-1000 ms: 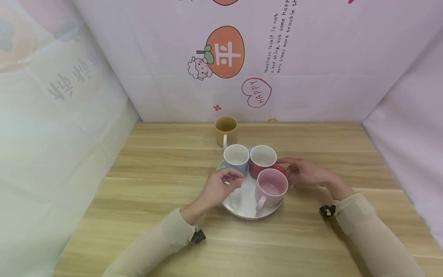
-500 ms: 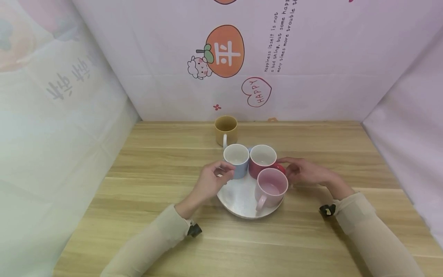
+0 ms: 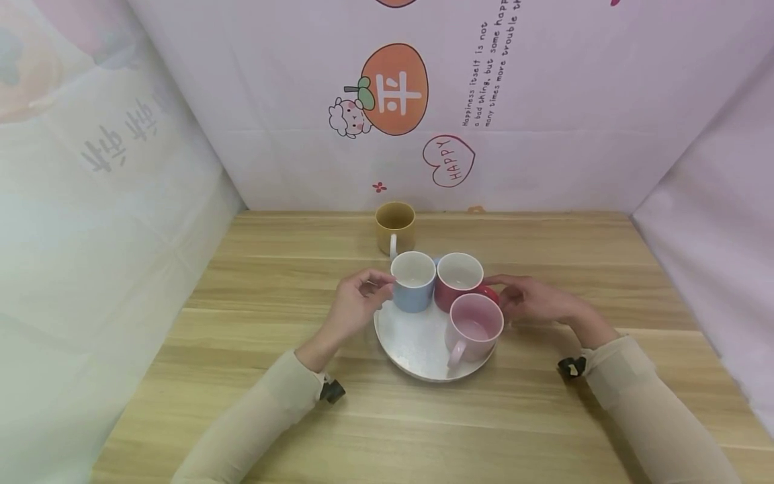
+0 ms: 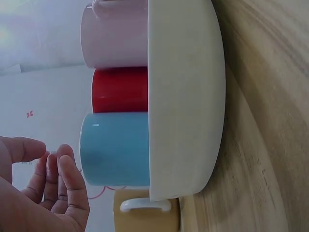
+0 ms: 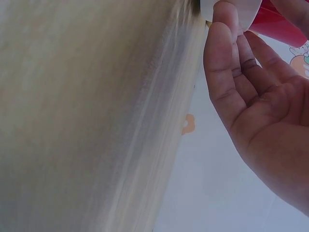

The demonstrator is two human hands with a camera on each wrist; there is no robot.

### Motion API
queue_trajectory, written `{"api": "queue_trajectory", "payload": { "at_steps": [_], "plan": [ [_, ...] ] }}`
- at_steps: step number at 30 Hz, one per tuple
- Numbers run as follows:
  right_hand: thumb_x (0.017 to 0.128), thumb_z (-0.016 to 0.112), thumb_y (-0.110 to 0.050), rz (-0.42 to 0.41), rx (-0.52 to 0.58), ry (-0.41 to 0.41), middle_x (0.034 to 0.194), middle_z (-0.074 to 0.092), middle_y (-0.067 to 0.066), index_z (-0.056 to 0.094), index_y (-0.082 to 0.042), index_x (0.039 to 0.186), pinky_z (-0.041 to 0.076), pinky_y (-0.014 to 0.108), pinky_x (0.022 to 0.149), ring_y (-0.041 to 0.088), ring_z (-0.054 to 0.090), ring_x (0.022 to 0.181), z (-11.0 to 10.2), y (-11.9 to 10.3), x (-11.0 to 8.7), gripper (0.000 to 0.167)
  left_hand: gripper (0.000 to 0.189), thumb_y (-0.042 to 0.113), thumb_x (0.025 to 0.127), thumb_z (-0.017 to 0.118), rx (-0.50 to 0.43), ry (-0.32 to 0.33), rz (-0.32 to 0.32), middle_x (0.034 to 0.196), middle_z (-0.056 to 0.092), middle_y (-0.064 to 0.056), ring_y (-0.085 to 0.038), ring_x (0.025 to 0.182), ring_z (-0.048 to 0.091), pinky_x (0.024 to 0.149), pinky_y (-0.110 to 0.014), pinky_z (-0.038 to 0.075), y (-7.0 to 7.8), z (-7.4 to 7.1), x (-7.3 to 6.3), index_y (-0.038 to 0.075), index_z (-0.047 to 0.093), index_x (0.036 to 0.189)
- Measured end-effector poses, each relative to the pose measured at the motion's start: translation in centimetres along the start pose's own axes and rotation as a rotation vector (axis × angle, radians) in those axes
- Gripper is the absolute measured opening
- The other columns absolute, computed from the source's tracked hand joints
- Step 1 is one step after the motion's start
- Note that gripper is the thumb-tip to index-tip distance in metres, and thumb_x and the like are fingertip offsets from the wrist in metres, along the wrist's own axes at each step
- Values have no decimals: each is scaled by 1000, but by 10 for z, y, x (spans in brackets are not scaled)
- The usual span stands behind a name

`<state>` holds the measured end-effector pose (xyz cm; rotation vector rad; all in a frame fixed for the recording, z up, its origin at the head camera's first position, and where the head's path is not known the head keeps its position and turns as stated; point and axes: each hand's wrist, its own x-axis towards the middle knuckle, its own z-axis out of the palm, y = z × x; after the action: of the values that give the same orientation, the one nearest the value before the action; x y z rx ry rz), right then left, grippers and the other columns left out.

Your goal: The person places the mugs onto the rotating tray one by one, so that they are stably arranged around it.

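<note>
On a round white tray [image 3: 414, 343] stand three mugs: a light blue mug [image 3: 414, 297], a red mug [image 3: 447, 296] and a pink mug [image 3: 471, 346] with its handle toward the front. My left hand [image 3: 357, 302] is at the blue mug's left side. In the left wrist view, its loosely bent fingers [image 4: 72, 183] hold nothing and appear apart from the blue mug. My right hand [image 3: 538, 300] is by the red mug's handle [image 3: 488, 294]. In the right wrist view its relaxed fingers [image 5: 222, 63] touch the tray's side; its thumb is partly out of frame.
Behind the tray, a yellow mug [image 3: 396, 235] with a white handle stands on the wooden table [image 3: 290, 269]. A printed white cloth [image 3: 544, 154] hangs along the table's back edge, with white cloth at both sides.
My left hand has drawn back to the left, from in front of the blue mug to its left side. The right hand and all the mugs keep their places.
</note>
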<state>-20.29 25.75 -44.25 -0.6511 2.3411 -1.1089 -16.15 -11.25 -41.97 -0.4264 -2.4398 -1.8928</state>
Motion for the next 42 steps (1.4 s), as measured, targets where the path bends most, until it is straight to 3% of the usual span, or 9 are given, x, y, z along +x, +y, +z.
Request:
{"api": "queue_trajectory", "payload": {
  "at_steps": [3,10,19,23,28,35,42],
  "plan": [
    [86,73,-3,-5,-10,5,96,72,9,47,-20,147,59,29,75,24,68,89,1,0,0,69,17,8,92,70,7,16,-6,101,70,-19,-27,82,70,65,-21,58,-1,-3,2,1,71,107],
    [86,73,-2,2,1,3,97,72,10,47,-20,147,60,30,75,23,67,89,2,1,0,68,15,8,91,69,39,47,16,101,71,-15,-12,81,66,71,-22,57,-5,-9,6,2,72,104],
    [85,74,-3,-15,8,-2,99,72,11,46,-18,147,60,30,75,21,68,89,1,3,0,70,16,8,90,71,43,80,22,103,71,-19,-23,88,68,77,-22,57,-12,-12,16,0,71,104],
    [85,74,-3,-19,18,-8,99,72,11,45,-17,147,61,31,74,21,68,89,1,4,1,70,17,9,90,73,68,110,6,103,71,-18,-20,89,68,81,-23,56,-16,-14,22,0,71,104],
    [85,73,-2,-17,22,-8,100,72,12,45,-18,148,61,33,74,22,68,89,1,4,1,70,17,6,89,71,88,129,-36,101,71,-17,-22,85,69,75,-21,56,-21,-17,30,0,71,105],
    [85,73,-2,-8,27,-11,100,72,12,44,-17,148,61,32,74,22,68,88,1,3,0,71,18,7,92,67,55,132,-109,98,70,-16,-43,90,70,63,-23,57,-29,-19,39,-2,69,108],
    [85,73,-2,0,17,-5,100,72,11,45,-19,148,61,32,74,22,68,88,1,2,1,71,20,12,93,67,106,143,-129,99,71,-13,-35,88,71,62,-21,56,-39,-19,51,0,70,109]
  ]
}}
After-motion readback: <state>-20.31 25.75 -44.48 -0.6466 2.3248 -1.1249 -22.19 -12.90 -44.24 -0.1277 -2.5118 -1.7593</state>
